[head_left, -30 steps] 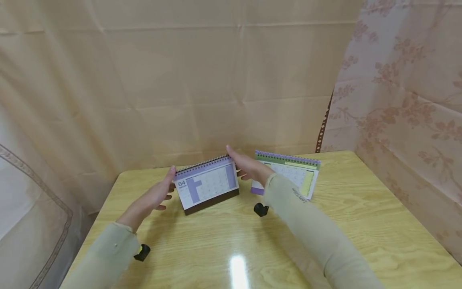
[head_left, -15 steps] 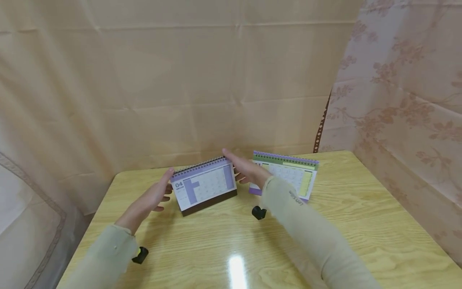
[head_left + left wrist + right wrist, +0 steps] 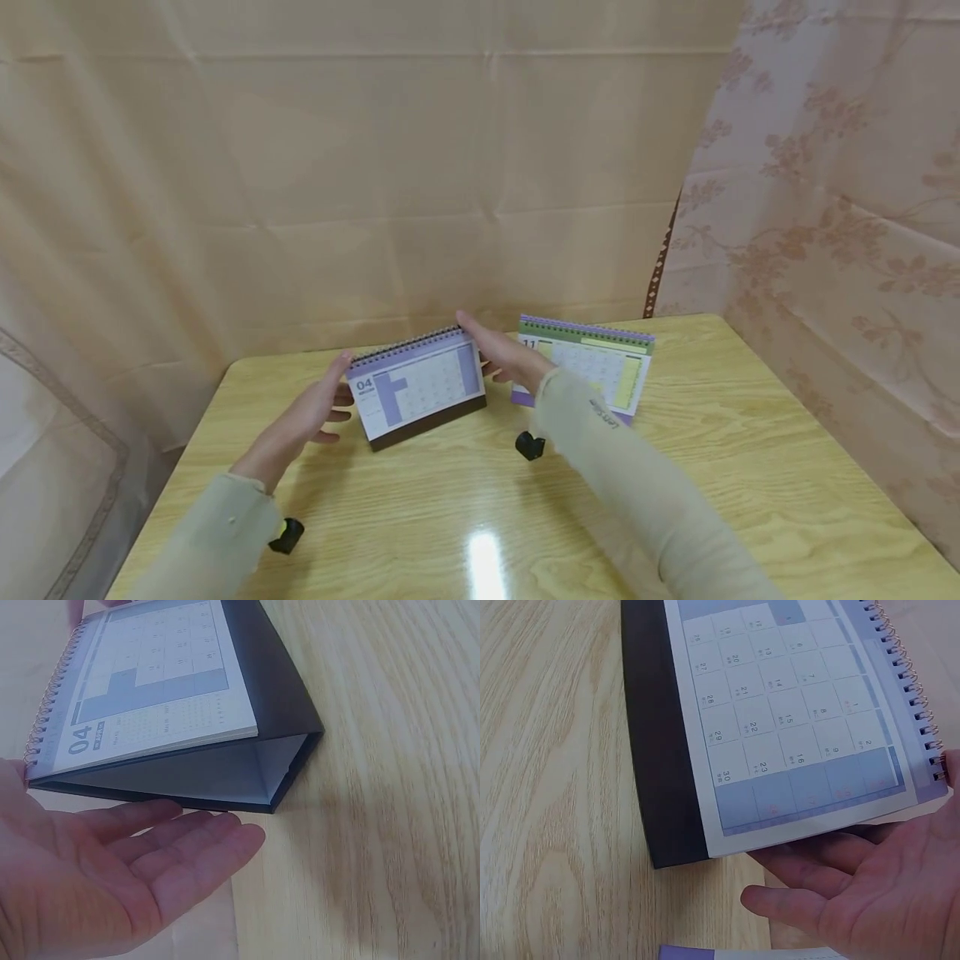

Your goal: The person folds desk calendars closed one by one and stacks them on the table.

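Note:
A desk calendar [image 3: 418, 383] with purple-and-white pages, "04" and a dark brown stand is angled on the table. At its left end is my left hand [image 3: 307, 412], the thumb by the upper corner. In the left wrist view its fingers [image 3: 199, 859] lie fairly straight along the stand's back panel. My right hand [image 3: 506, 350] is at the other end, thumb at the top of the spiral binding. In the right wrist view some of its fingers [image 3: 795, 904] reach behind the calendar, partly hidden. A second desk calendar [image 3: 592, 367], green, yellow and purple, stands beyond the right forearm, partly covered.
The wooden table [image 3: 405, 517] has its back edge close to a beige curtain [image 3: 360, 183]. A floral curtain [image 3: 847, 233] hangs along the right side. Small black devices [image 3: 530, 446] are at both wrists.
The whole scene has shifted slightly left in the head view. Both hands stay at the ends of the purple calendar, and a little more of the green calendar shows, including its "11".

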The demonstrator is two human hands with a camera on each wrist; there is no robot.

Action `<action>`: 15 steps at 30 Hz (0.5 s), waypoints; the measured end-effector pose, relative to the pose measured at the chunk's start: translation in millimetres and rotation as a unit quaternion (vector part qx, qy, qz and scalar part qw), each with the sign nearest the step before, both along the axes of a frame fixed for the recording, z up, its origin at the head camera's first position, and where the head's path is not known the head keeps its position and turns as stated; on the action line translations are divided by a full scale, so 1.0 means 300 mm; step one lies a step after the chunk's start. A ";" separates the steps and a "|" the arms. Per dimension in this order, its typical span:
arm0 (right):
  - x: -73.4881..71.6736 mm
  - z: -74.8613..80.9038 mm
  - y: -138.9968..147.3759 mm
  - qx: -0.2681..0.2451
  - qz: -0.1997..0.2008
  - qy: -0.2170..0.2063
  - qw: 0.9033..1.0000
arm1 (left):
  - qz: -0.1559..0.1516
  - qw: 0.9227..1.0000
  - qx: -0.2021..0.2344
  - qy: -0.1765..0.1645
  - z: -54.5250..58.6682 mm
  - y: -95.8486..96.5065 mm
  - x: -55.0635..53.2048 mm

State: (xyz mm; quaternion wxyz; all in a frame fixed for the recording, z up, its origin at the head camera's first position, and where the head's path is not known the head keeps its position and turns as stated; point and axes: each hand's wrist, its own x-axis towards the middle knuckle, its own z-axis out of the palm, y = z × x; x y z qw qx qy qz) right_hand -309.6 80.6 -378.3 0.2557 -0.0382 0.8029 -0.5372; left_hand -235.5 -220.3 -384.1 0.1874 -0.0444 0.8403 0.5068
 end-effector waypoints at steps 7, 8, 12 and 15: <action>-0.002 -0.006 -0.002 0.000 -0.001 0.002 1.000 | 0.008 1.000 -0.002 0.002 0.002 0.005 0.005; -0.001 -0.006 -0.002 0.000 0.000 0.003 1.000 | 0.007 1.000 -0.002 0.003 0.002 0.005 0.005; -0.001 -0.007 -0.001 0.002 -0.001 0.002 1.000 | 0.007 1.000 -0.001 0.005 0.002 0.004 0.007; 0.001 -0.007 -0.002 0.003 -0.003 0.000 1.000 | 0.008 1.000 0.001 0.005 0.002 0.004 0.009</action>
